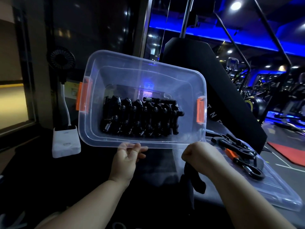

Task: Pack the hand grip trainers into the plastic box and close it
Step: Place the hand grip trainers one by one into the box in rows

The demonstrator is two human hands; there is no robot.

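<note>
A clear plastic box (92, 71) with orange latches is tilted up, its open side facing me. Several black hand grip trainers (140, 116) with steel springs lie packed in a row inside it. My left hand (127, 156) pinches the box's near rim from below. Closed in a fist just right of that rim, my right hand (198, 154) grips a black cloth (193, 180) that hangs down. The clear lid (272, 190) lies flat at the right, with more black and orange grip trainers (239, 151) on it.
A white power adapter (66, 142) with a cable and a small black fan (61, 59) stand at the left. A black machine panel (214, 76) rises behind the box. Gym equipment under blue light fills the far right.
</note>
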